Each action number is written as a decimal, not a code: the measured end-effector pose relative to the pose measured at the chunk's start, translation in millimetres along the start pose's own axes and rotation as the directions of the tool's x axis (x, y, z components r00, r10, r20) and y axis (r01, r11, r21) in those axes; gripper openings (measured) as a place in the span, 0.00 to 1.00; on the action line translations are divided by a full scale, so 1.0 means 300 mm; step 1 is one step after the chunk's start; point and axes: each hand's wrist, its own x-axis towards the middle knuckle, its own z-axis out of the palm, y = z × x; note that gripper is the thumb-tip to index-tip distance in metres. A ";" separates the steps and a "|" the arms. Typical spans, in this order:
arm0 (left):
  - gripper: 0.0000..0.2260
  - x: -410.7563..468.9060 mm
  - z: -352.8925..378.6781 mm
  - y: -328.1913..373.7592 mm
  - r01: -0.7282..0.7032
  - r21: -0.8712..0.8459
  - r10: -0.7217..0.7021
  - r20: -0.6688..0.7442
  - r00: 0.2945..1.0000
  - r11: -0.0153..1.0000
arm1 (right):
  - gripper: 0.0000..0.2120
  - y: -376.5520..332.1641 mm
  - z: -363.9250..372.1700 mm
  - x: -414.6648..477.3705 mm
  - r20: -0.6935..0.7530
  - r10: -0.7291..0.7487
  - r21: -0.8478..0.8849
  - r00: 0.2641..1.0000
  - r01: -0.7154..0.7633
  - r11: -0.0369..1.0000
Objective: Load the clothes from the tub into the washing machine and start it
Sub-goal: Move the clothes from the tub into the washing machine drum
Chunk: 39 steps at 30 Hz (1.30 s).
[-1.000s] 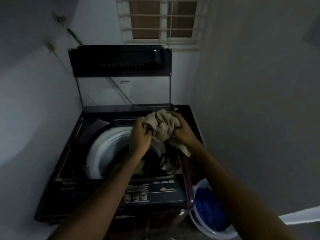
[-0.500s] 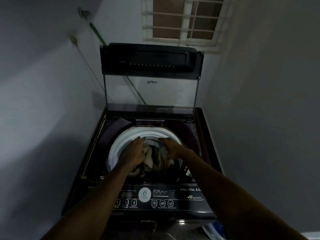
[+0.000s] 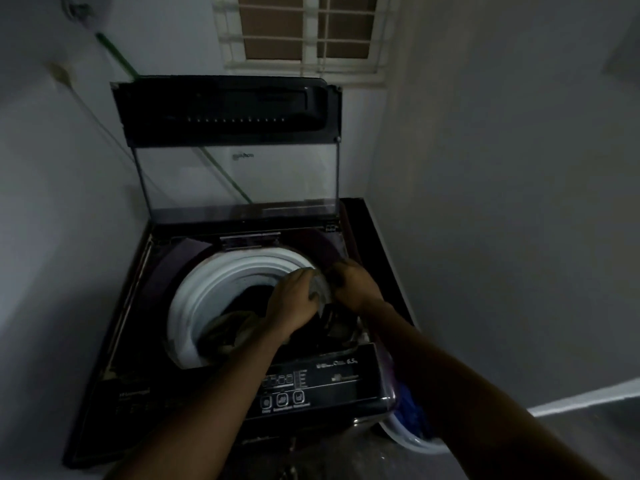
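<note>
The washing machine [image 3: 131, 341] stands in a corner, its left side close to one wall [image 3: 52, 237] and its back right corner near the other wall [image 3: 502, 202]. Its lid [image 3: 228, 133] is raised upright at the back, under the window [image 3: 304, 29], so the top is open from above. The white ring [image 3: 207, 289] of the drum mouth is bare along its left and far sides. Inside, beige clothes [image 3: 228, 327] lie low against the near left part of the drum, below the ring. Both hands are at the right edge of the opening: the left hand [image 3: 294, 299] lies over the ring with its fingers bent, and the right hand [image 3: 353, 285] is just beside it on the dark rim, fingers also bent. The dim light and blur hide whether either holds any cloth. The control panel [image 3: 294, 386] runs along the near edge, partly covered by the left forearm. The tub [image 3: 415, 441] sits on the floor against the machine's near right corner, under the right forearm, with blue clothes [image 3: 412, 414] in it.
</note>
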 end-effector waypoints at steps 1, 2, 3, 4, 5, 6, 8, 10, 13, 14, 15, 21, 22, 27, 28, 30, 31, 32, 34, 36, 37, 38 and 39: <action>0.23 0.001 0.019 0.040 -0.020 -0.011 0.020 -0.002 1.000 1.000 | 0.15 0.035 -0.020 -0.019 -0.033 -0.002 0.019 0.999 0.002 1.000; 0.22 0.001 0.042 0.081 -0.044 -0.016 0.044 -0.011 0.999 0.999 | 0.14 0.068 -0.046 -0.044 -0.071 -0.011 0.029 0.997 0.013 1.000; 0.21 0.000 0.066 0.125 -0.074 -0.016 0.074 -0.030 0.997 0.997 | 0.13 0.106 -0.071 -0.069 -0.104 -0.021 0.029 0.994 0.024 0.999; 0.21 -0.002 0.091 0.169 -0.100 -0.018 0.099 -0.052 0.994 0.995 | 0.13 0.146 -0.096 -0.093 -0.132 -0.027 0.025 0.991 0.031 0.999; 0.20 -0.009 0.119 0.214 -0.115 -0.026 0.113 -0.073 0.991 0.993 | 0.13 0.190 -0.120 -0.117 -0.161 -0.039 0.019 0.986 0.043 0.999; 0.20 -0.016 0.150 0.261 -0.121 -0.038 0.117 -0.093 0.989 0.992 | 0.14 0.241 -0.142 -0.144 -0.177 -0.045 0.014 0.983 0.049 0.999; 0.20 -0.028 0.227 0.358 -0.112 -0.042 0.106 -0.118 0.987 0.993 | 0.18 0.363 -0.189 -0.199 -0.188 -0.050 0.006 0.981 0.052 0.999; 0.21 -0.042 0.316 0.456 -0.109 -0.012 0.107 -0.112 0.988 0.994 | 0.18 0.502 -0.227 -0.253 -0.166 -0.020 0.011 0.986 0.022 1.000; 0.22 -0.047 0.460 0.606 -0.087 0.006 0.088 -0.093 0.992 0.996 | 0.17 0.700 -0.283 -0.347 -0.114 0.021 0.022 0.993 -0.019 1.000; 0.22 -0.047 0.511 0.656 -0.079 0.009 0.079 -0.080 0.994 0.997 | 0.16 0.760 -0.303 -0.380 -0.112 0.024 0.030 0.993 -0.021 0.999; 0.23 -0.049 0.561 0.702 -0.074 0.015 0.075 -0.060 0.995 0.997 | 0.15 0.814 -0.321 -0.415 -0.107 0.028 0.047 0.994 -0.023 0.999; 0.24 -0.105 0.798 0.916 -0.038 0.009 0.037 0.056 0.998 0.999 | 0.13 1.069 -0.385 -0.610 -0.022 0.054 0.081 0.998 -0.052 0.995; 0.23 -0.114 0.821 0.936 -0.031 0.011 0.030 0.071 0.997 0.999 | 0.13 1.098 -0.387 -0.632 -0.015 0.067 0.073 0.998 -0.066 0.995; 0.22 -0.145 0.917 0.958 -0.011 0.031 0.008 0.096 0.995 0.999 | 0.12 1.195 -0.375 -0.705 0.047 0.118 0.050 0.992 -0.121 0.991; 0.22 -0.147 0.940 0.947 -0.013 0.039 0.009 0.092 0.996 0.999 | 0.12 1.214 -0.364 -0.715 0.052 0.123 0.051 0.991 -0.125 0.991; 0.22 -0.144 0.987 0.921 -0.012 0.063 0.006 0.092 0.996 0.998 | 0.12 1.249 -0.333 -0.731 0.058 0.146 0.064 0.988 -0.149 0.987; 0.22 -0.140 1.013 0.906 -0.008 0.072 0.002 0.095 0.995 0.997 | 0.12 1.267 -0.312 -0.737 0.062 0.161 0.068 0.985 -0.165 0.984; 0.22 -0.134 1.044 0.886 -0.013 0.073 0.006 0.092 0.996 0.997 | 0.13 1.289 -0.280 -0.739 0.068 0.175 0.071 0.982 -0.180 0.981; 0.21 -0.118 1.118 0.835 -0.043 0.081 0.036 0.091 0.995 0.996 | 0.14 1.339 -0.210 -0.740 0.081 0.216 0.069 0.973 -0.221 0.973; 0.20 -0.092 1.215 0.766 -0.069 0.099 0.059 0.106 0.993 0.993 | 0.16 1.398 -0.120 -0.733 0.090 0.247 0.060 0.965 -0.253 0.966; 0.20 -0.078 1.272 0.725 -0.078 0.109 0.064 0.120 0.991 0.991 | 0.17 1.431 -0.069 -0.730 0.101 0.264 0.059 0.959 -0.270 0.961; 0.19 -0.064 1.334 0.682 -0.091 0.115 0.077 0.122 0.990 0.989 | 0.17 1.473 -0.007 -0.727 0.102 0.270 0.064 0.957 -0.277 0.959; 0.19 -0.055 1.402 0.633 -0.100 0.120 0.084 0.134 0.987 0.988 | 0.18 1.514 0.057 -0.725 0.117 0.287 0.062 0.951 -0.296 0.953</action>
